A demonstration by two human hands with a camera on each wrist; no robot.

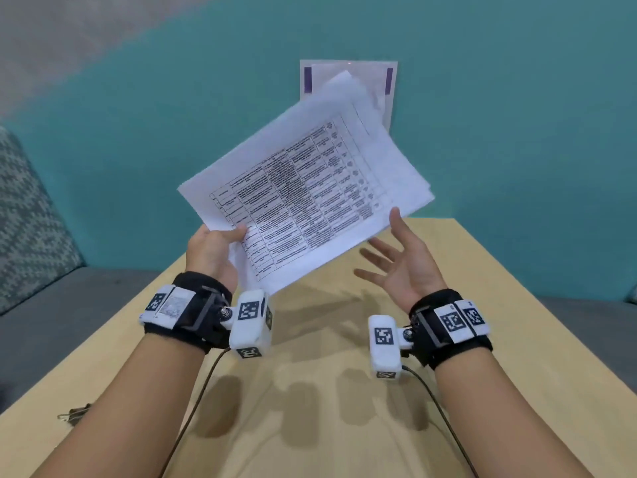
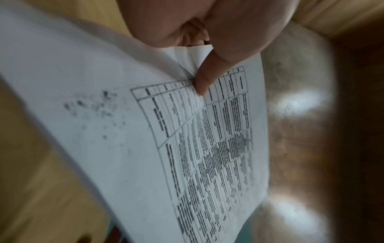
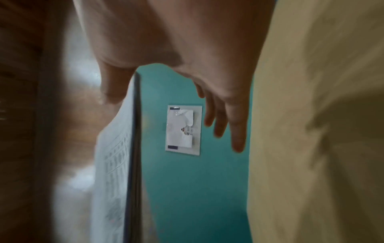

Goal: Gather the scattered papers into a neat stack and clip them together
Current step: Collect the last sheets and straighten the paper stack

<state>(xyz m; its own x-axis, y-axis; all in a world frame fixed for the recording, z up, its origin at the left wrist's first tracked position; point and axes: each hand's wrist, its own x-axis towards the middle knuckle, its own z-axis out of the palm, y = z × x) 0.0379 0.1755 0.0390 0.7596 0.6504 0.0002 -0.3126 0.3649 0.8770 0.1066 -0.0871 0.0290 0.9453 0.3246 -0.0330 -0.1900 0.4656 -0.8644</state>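
A loose bundle of white papers (image 1: 303, 188) with a printed table on top is lifted above the wooden table (image 1: 482, 339), its sheets fanned and uneven. My left hand (image 1: 215, 246) grips the bundle's near-left corner, thumb on top (image 2: 204, 82) and fingers beneath. The papers (image 2: 145, 131) fill the left wrist view. My right hand (image 1: 396, 260) is open with spread fingers just below the bundle's right edge; the thumb (image 3: 113, 88) looks to be against the papers' edge (image 3: 124, 156). A dark binder clip (image 1: 74, 414) lies at the table's left edge, near my left forearm.
A white sheet with purple bars (image 1: 348, 84) hangs on the teal wall (image 1: 517, 132) behind the papers, also seen as the wall sheet (image 3: 184, 129). A patterned sofa cushion (image 1: 27, 219) is at the left. Cables trail from both wrist cameras across the table.
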